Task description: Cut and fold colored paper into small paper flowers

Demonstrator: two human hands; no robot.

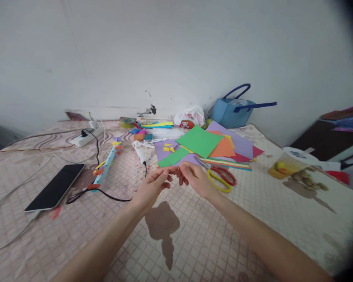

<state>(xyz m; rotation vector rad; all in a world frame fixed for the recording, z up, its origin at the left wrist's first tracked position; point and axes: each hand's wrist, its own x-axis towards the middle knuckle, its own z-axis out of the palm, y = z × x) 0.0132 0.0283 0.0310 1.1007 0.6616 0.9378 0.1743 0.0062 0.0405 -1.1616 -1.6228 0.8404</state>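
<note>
My left hand (154, 184) and my right hand (195, 178) meet at the fingertips above the table, both with fingers curled in a pinch. Whatever lies between them, if anything, is too small or hidden to make out. Just beyond my right hand are scissors (222, 180) with red and yellow handles. Past the fingertips, a green paper sheet (199, 141) lies on top of orange paper (224, 149) and purple paper (242, 141). A white glue gun (139, 152) rests beyond my left hand, its black cord trailing toward me.
At the left are a phone (57, 187), a power strip (88, 136) and a light-blue paper strip (106, 166) with orange pieces. Small yellow paper pieces (168, 149) sit on purple paper. A blue bag (232, 111) stands against the wall; a yellowish plastic cup (284, 166) lies right.
</note>
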